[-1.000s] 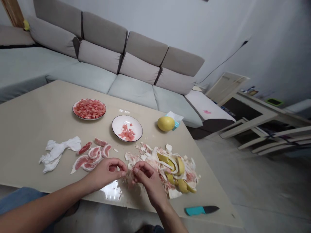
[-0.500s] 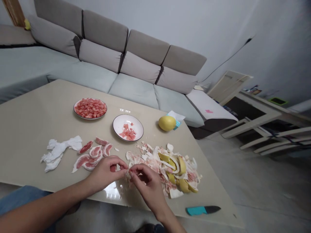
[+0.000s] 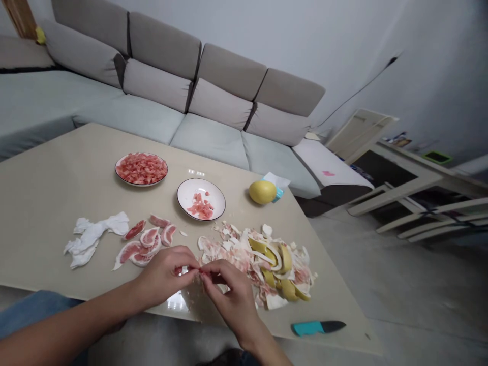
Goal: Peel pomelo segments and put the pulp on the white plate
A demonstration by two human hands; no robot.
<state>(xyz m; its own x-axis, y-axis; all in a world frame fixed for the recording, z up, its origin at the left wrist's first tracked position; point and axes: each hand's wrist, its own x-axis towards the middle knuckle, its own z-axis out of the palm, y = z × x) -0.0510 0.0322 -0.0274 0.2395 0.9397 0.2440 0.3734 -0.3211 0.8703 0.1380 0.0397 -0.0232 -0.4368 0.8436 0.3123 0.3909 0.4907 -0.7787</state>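
Observation:
My left hand [image 3: 168, 274] and my right hand [image 3: 233, 295] meet fingertip to fingertip over the table's near side, both pinched on a small piece of pink pomelo flesh [image 3: 201, 271]. Fingers cover most of that piece. Just beyond my left hand lie several pomelo segments [image 3: 150, 237], pink with white skin. A pile of pomelo peel and membrane [image 3: 244, 252], yellow and white, spreads beyond and right of my right hand. Farther off, a white plate [image 3: 185, 191] carries a few pink bits. A second plate [image 3: 164, 178] is heaped with pomelo pulp [image 3: 141, 168].
A knife [image 3: 318, 328] with a teal handle lies at the table's near right. One whole yellow pomelo [image 3: 262, 192] rests beside a tissue pack [image 3: 278, 186] at the far right. Crumpled white tissue [image 3: 95, 238] is on the left. A grey sofa [image 3: 213, 140] stands behind the table [image 3: 49, 203].
Both hands stay together with their fingertips shifting slightly, and a pinker bit now shows between them. The plates, segments and peel pile have not moved.

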